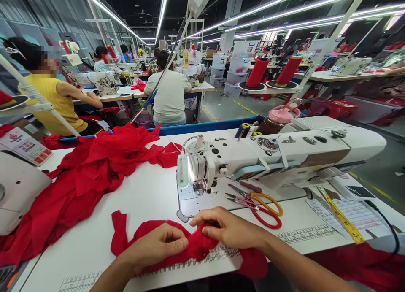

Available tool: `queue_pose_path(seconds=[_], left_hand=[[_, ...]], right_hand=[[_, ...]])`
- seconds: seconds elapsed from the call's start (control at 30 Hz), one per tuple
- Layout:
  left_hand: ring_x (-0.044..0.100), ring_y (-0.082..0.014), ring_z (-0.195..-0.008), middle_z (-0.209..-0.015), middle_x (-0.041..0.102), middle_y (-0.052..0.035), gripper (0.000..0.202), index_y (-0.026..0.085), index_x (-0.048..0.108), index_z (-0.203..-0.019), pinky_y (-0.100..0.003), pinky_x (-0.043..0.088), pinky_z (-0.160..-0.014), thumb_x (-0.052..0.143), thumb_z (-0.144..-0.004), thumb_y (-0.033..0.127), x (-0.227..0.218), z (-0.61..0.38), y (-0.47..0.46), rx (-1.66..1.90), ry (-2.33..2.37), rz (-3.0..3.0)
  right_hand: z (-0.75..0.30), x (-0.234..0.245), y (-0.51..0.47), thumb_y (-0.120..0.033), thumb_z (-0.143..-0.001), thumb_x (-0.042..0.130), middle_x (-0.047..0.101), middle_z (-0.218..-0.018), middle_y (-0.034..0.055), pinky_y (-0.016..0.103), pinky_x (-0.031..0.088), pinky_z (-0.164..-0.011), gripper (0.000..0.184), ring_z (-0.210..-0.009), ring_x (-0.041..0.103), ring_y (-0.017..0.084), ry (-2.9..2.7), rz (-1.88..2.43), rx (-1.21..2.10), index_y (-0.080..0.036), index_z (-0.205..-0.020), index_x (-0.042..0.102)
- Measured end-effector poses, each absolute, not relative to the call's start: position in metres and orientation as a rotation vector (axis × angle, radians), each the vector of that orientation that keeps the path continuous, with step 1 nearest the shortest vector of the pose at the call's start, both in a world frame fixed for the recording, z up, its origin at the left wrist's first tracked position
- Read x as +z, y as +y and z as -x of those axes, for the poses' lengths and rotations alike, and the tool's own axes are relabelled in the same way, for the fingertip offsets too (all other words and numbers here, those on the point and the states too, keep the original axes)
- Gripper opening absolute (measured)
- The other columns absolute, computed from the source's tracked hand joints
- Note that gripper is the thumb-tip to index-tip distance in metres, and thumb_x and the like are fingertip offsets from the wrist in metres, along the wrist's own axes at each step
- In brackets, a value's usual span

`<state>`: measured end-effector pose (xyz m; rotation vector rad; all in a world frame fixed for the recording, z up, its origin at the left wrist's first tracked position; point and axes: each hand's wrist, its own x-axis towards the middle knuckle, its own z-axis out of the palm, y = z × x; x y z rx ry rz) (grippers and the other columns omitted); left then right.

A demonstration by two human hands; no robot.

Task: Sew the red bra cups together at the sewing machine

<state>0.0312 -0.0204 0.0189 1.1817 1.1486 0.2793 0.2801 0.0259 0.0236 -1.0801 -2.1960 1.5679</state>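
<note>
- Red fabric heap (79,186) lies well left of the fingers on the desk (152,195).
- Left hand (156,244): fingers pinch the red cloth piece (199,246) at the desk's near edge.
- Right hand (229,229): fingers pinch the same bunch, just beside the left; close pinches should keep edges matched.
- Scissors (262,207) lie just beyond the right fingers.

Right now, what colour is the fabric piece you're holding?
Red: the fabric piece shows best in the head view.

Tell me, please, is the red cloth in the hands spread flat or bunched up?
Bunched up: the left hand and right hand pinch the cloth into crumpled folds on the table.
</note>
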Motion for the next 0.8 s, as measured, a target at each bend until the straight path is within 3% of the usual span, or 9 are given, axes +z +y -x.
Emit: queue_pose_path(seconds=[0.17, 0.4, 0.6, 0.73, 0.8], left_hand=[[0.041, -0.0115, -0.068, -0.072, 0.049, 0.0052, 0.027, 0.017, 0.061, -0.076, -0.024, 0.028, -0.060, 0.077, -0.072, 0.039, 0.016, -0.037, -0.021, 0.278, 1.081, -1.127], [0.041, -0.0104, -0.067, -0.073, 0.049, 0.0058, 0.012, 0.016, 0.061, -0.071, -0.023, 0.027, -0.060, 0.072, -0.068, 0.020, 0.016, -0.038, -0.025, 0.337, 1.033, -1.137], [0.043, -0.0116, -0.070, -0.074, 0.052, 0.0048, 0.019, 0.016, 0.064, -0.076, -0.023, 0.029, -0.062, 0.076, -0.072, 0.029, 0.019, -0.040, -0.025, 0.408, 1.093, -1.121], [0.047, -0.0130, -0.070, -0.078, 0.060, 0.0021, 0.029, 0.015, 0.071, -0.086, -0.024, 0.034, -0.065, 0.079, -0.072, 0.039, 0.005, -0.052, -0.023, 0.627, 1.065, -1.004], [0.051, -0.0151, -0.072, -0.079, 0.063, 0.0003, 0.035, 0.015, 0.072, -0.088, -0.025, 0.037, -0.067, 0.080, -0.071, 0.043, -0.006, -0.059, -0.022, 0.726, 1.020, -0.962]], right_hand=[[-0.279, 0.025, 0.026, -0.015, -0.086, 0.056, 0.073, -0.096, 0.0006, 0.025, 0.049, -0.069, 0.037, -0.079, 0.064, 0.016, -2.254, 1.101, 1.518, -0.026, -0.117, 0.073], [-0.282, 0.032, 0.022, -0.015, -0.087, 0.056, 0.075, -0.107, 0.0031, 0.030, 0.054, -0.080, 0.036, -0.093, 0.069, 0.021, -2.286, 1.112, 1.419, -0.026, -0.117, 0.073], [-0.279, 0.022, 0.024, -0.010, -0.090, 0.053, 0.074, -0.112, 0.0013, 0.031, 0.051, -0.093, 0.035, -0.105, 0.067, 0.019, -2.343, 1.007, 1.081, -0.027, -0.115, 0.072], [-0.267, 0.001, 0.032, -0.006, -0.091, 0.048, 0.073, -0.101, 0.0041, 0.031, 0.052, -0.085, 0.032, -0.092, 0.067, 0.018, -2.285, 0.968, 0.834, -0.021, -0.108, 0.070], [-0.263, -0.003, 0.030, -0.006, -0.092, 0.045, 0.071, -0.105, 0.0074, 0.036, 0.050, -0.088, 0.032, -0.096, 0.064, 0.021, -2.268, 0.962, 0.747, -0.020, -0.109, 0.068]])
